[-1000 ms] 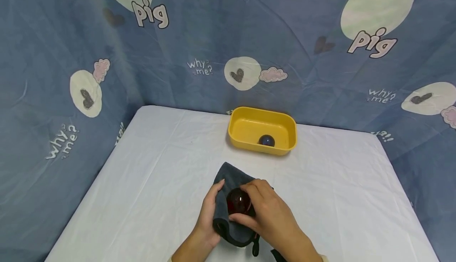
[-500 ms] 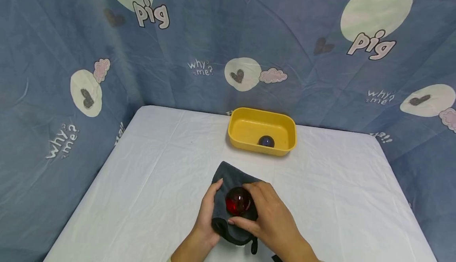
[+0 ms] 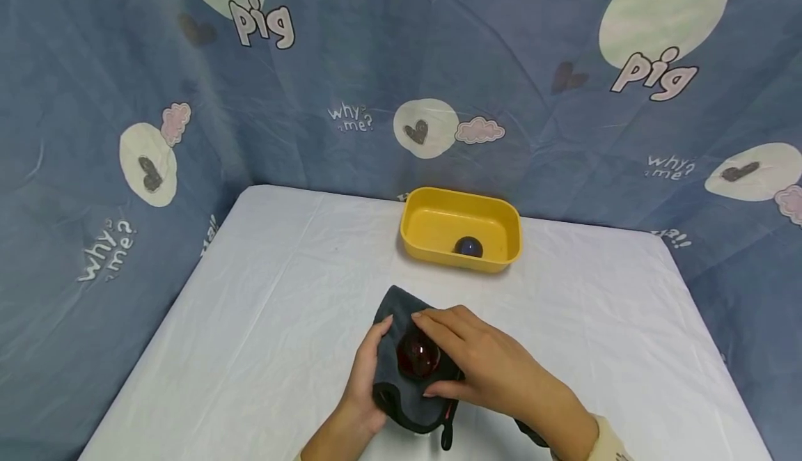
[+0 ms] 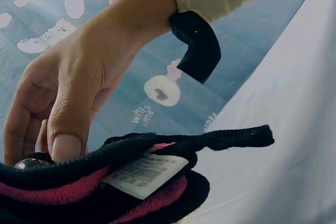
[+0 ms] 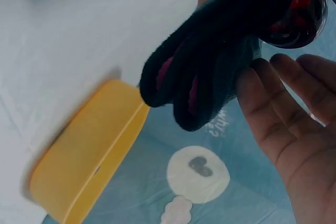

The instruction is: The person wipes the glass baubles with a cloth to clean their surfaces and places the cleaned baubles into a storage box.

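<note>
A dark red, see-through glass ball (image 3: 418, 354) rests on a folded dark grey cloth (image 3: 407, 405) with a black hem and hanging loop. The left hand (image 3: 365, 377) grips this cloth from the left, thumb on top; its other fingers are mostly hidden underneath. Curved around the ball's right side, the right hand (image 3: 479, 360) has its fingers and thumb spread. Right wrist view: these fingers (image 5: 286, 103) look relaxed, near the cloth and apart from the ball (image 5: 299, 19). Pink inner layers and a white label (image 4: 147, 174) show along the cloth's edge in the left wrist view.
A yellow tray (image 3: 413, 245) stands at the table's back, with a dark blue ball (image 3: 468, 246) inside. White cloth covers the table (image 3: 301, 294). Behind and left hangs a blue printed curtain (image 3: 301, 71).
The right hand has loosened around the ball and shifted slightly right, its fingers straighter. The ball looks darker than half a second ago. The left hand and cloth have hardly moved.
</note>
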Tool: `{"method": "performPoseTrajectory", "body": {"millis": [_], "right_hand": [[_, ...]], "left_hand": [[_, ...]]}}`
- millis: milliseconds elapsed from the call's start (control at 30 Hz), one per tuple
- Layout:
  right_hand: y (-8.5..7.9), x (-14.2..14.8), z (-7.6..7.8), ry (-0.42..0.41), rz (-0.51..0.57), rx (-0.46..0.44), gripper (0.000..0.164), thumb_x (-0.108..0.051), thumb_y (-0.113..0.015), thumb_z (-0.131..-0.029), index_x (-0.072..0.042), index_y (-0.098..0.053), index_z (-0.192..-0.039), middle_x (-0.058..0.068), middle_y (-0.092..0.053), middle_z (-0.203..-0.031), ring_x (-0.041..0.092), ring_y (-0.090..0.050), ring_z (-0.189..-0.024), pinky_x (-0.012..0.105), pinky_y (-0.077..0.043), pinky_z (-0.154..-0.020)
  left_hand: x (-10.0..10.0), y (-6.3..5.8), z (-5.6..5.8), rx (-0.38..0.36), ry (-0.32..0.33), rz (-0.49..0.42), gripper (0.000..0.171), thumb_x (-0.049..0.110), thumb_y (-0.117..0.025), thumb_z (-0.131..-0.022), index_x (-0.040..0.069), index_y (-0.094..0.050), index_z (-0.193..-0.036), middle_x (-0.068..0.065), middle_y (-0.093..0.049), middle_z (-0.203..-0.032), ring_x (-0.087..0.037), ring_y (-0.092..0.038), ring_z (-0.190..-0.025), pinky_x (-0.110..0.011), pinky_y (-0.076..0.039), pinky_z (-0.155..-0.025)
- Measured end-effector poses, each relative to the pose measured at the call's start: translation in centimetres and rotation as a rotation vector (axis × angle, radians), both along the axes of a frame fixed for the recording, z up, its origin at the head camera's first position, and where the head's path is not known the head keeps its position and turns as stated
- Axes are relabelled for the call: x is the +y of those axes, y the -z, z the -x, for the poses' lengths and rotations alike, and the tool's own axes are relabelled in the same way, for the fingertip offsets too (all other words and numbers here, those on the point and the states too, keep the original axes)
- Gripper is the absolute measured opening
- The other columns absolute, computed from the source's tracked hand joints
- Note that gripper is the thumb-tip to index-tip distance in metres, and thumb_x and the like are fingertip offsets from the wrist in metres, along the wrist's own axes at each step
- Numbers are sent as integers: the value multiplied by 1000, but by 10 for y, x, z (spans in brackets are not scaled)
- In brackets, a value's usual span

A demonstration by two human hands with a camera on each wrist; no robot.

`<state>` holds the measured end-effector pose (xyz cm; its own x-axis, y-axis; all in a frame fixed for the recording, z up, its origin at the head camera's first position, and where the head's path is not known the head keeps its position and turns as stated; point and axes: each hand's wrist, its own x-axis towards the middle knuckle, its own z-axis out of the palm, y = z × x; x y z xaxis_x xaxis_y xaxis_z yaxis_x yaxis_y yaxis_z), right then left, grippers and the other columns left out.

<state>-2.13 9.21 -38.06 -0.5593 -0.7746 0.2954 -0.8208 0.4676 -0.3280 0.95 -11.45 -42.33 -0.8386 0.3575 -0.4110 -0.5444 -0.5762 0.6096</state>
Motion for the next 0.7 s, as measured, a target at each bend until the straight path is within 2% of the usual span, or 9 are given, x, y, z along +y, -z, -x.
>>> {"method": "performPoseTrajectory", "body": {"millis": [133, 300, 533, 700], "right_hand": [[3, 0, -1, -17, 5, -34, 94, -40, -92, -80, -7, -47, -156, 3, -52, -150, 18, -53, -132, 36, -51, -104], [8, -1, -3, 6, -4, -44, 89, -36, -93, -80, -7, -50, -153, 3, -53, -148, 19, -53, -134, 36, -51, -105], [13, -4, -3, 64, 0, 11, 71, -34, -92, -82, -7, -62, -140, 1, -60, -134, 17, -54, -123, 33, -53, -99], [19, -7, -6, 129, 21, 6, 67, -41, -92, -80, -8, -66, -133, -1, -63, -125, 13, -54, -114, 31, -54, -95]], "left_hand": [[1, 1, 0, -15, 1, 7, 70, 54, -38, -108, 7, -27, -159, -6, -45, -151, -16, -50, -130, -33, -41, -110], [1, 1, 1, -12, -7, 30, 71, 55, -36, -108, 7, -25, -160, -7, -44, -153, -16, -49, -133, -33, -39, -111], [1, 0, 0, -15, -5, 22, 71, 53, -35, -108, 6, -25, -160, -7, -45, -152, -17, -49, -135, -34, -37, -114], [2, 2, 0, -25, -23, 21, 70, 54, -39, -108, 7, -29, -158, -3, -50, -146, -15, -51, -131, -33, -38, -112]]}}
